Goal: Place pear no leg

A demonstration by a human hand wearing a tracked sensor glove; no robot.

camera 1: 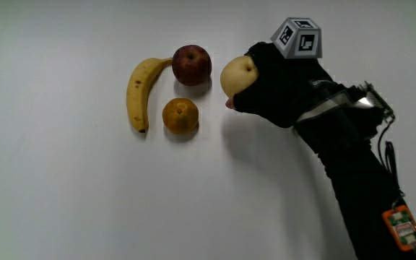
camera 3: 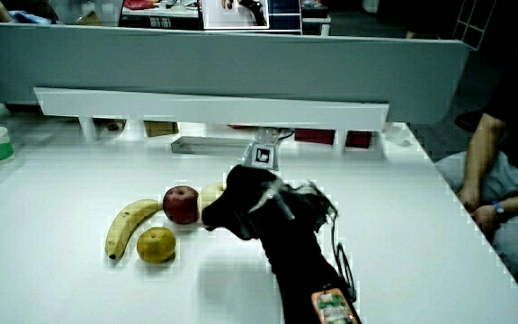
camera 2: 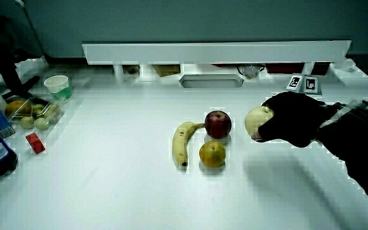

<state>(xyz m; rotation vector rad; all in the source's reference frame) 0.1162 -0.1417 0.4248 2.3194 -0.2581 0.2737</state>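
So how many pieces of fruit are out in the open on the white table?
4: pale yellow pear in the hand, dark red apple beside it, curved yellow banana beside the apple, round orange nearer the person.

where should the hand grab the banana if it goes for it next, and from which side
Best around the banana's thick middle, coming down from above: it lies flat on the table, curved, with bare table along its outer curve. The apple and orange crowd its inner side. The hand now holds the pear.
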